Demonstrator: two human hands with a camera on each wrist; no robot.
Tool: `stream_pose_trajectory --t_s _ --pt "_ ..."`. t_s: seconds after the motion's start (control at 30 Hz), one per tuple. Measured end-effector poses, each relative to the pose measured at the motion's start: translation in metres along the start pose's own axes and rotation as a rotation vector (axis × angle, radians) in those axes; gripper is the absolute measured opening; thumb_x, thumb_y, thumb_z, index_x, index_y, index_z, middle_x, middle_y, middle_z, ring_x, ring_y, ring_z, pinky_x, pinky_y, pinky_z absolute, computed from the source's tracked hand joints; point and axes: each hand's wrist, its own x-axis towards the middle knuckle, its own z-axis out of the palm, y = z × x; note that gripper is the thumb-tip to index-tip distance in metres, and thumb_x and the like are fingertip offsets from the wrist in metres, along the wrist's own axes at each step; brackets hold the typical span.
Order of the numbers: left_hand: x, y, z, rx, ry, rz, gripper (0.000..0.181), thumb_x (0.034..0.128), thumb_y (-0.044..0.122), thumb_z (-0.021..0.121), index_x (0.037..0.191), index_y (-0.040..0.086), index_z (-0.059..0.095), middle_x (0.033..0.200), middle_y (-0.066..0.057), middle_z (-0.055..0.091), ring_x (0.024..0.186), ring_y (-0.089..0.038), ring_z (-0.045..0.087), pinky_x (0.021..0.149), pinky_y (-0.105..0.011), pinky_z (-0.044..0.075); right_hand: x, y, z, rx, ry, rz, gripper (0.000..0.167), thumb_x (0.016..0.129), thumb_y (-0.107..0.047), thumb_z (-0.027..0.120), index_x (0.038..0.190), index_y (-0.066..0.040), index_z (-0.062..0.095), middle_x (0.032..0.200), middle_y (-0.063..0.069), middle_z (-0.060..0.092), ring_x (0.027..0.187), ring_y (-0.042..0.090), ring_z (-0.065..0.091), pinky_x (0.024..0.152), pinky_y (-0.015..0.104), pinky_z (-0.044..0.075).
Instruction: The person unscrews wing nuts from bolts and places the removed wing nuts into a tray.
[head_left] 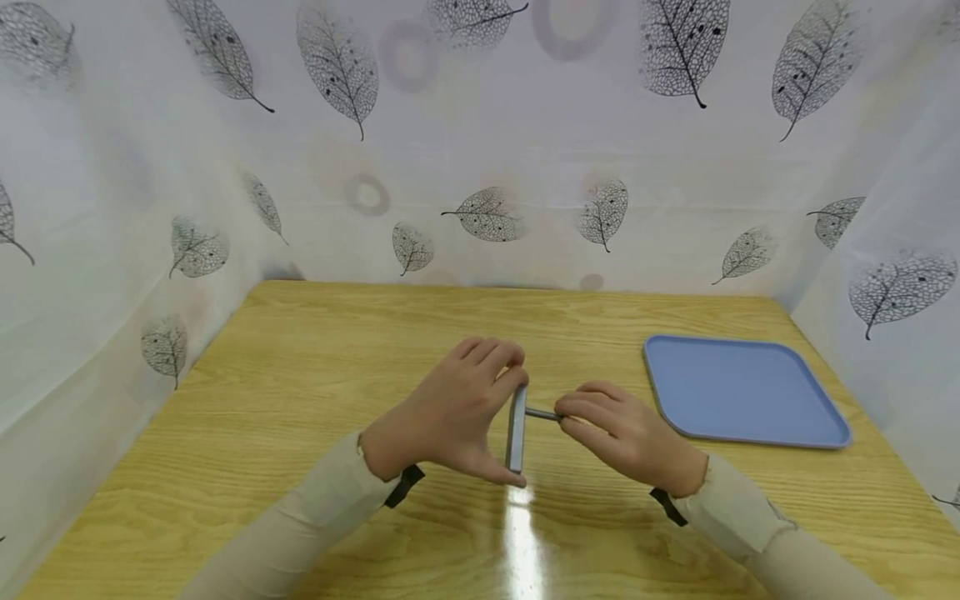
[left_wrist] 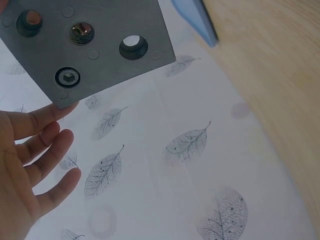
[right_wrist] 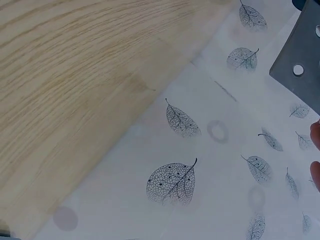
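Observation:
Near the middle of the table, my left hand holds a grey metal plate on edge, its thumb at the lower edge and fingers at the upper one. The left wrist view shows the plate face-on, with large round holes and a threaded one in the centre. A socket-head screw sits recessed near one corner. From the plate's other side a thin dark shank sticks out, apparently of that screw, and my right hand pinches its end. The right wrist view catches only a corner of the plate.
A blue tray lies at the right of the wooden table. White sheeting with a leaf print stands behind the table and along both sides.

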Motion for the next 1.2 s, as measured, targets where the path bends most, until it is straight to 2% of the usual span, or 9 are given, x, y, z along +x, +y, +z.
stream_pose_trajectory --t_s 0.13,0.4,0.57,0.67,0.9,0.97,1.1,1.2 --pt "0.000 0.000 -0.001 0.000 -0.001 0.001 0.089 0.0487 0.088 0.058 0.097 0.013 0.060 0.105 -0.002 0.049 0.095 -0.018 0.048 0.087 -0.032 0.041 0.001 0.000 0.000 0.007 0.039 0.002 0.016 0.098 -0.005 0.045 0.094 -0.003 0.060 0.092 0.012 0.064 0.080 0.020 0.063 0.072 0.035 0.051" --pt "-0.001 0.000 -0.001 -0.003 -0.009 -0.003 0.089 0.0489 0.088 0.058 0.097 0.013 0.059 0.105 -0.003 0.049 0.096 -0.018 0.048 0.088 -0.033 0.041 0.003 0.000 0.000 -0.037 0.042 0.019 0.024 0.098 -0.004 0.045 0.081 -0.006 0.062 0.088 0.010 0.063 0.076 0.020 0.061 0.071 0.035 0.051" --pt "-0.003 -0.001 0.000 -0.006 -0.012 -0.006 0.091 0.0488 0.088 0.058 0.098 0.012 0.060 0.106 -0.003 0.049 0.096 -0.019 0.048 0.089 -0.034 0.041 0.000 0.001 0.000 -0.055 0.017 0.027 0.025 0.098 -0.004 0.045 0.081 -0.007 0.064 0.088 0.008 0.062 0.077 0.019 0.060 0.073 0.038 0.051" --pt "-0.004 -0.002 0.000 -0.007 -0.020 -0.009 0.090 0.0489 0.088 0.058 0.098 0.012 0.060 0.106 -0.003 0.049 0.097 -0.019 0.048 0.090 -0.034 0.040 -0.003 0.002 -0.001 -0.044 -0.034 0.044 0.026 0.098 -0.005 0.043 0.084 -0.008 0.065 0.089 0.007 0.062 0.078 0.018 0.059 0.075 0.036 0.050" --pt "-0.006 -0.004 0.001 -0.013 -0.031 -0.017 0.091 0.0489 0.088 0.059 0.099 0.012 0.061 0.106 -0.003 0.050 0.097 -0.019 0.049 0.092 -0.035 0.040 -0.016 0.008 -0.008 -0.021 -0.231 0.177 0.035 0.101 -0.014 0.034 0.093 -0.005 0.067 0.092 0.005 0.062 0.083 0.018 0.058 0.077 0.029 0.048" --pt "-0.006 -0.004 0.001 -0.013 -0.033 -0.018 0.091 0.0489 0.088 0.059 0.099 0.012 0.061 0.106 -0.003 0.050 0.097 -0.019 0.049 0.092 -0.035 0.040 -0.021 0.012 -0.009 -0.040 -0.249 0.200 0.038 0.102 -0.015 0.031 0.094 -0.003 0.067 0.092 0.005 0.062 0.083 0.019 0.058 0.075 0.029 0.048" --pt "-0.007 -0.005 0.001 -0.011 -0.040 -0.020 0.090 0.0485 0.088 0.059 0.098 0.012 0.060 0.105 -0.003 0.049 0.096 -0.019 0.048 0.090 -0.035 0.040 -0.036 0.022 -0.013 -0.067 -0.236 0.288 0.039 0.101 -0.020 0.034 0.091 -0.003 0.067 0.087 0.005 0.063 0.079 0.019 0.059 0.074 0.033 0.049" --pt "-0.008 -0.005 0.001 -0.012 -0.041 -0.021 0.090 0.0483 0.087 0.059 0.097 0.012 0.059 0.104 -0.003 0.049 0.094 -0.019 0.047 0.089 -0.034 0.041 -0.050 0.031 -0.020 -0.101 -0.249 0.433 0.010 0.090 -0.015 0.063 0.085 -0.006 0.067 0.081 0.004 0.063 0.073 0.019 0.059 0.071 0.040 0.048"
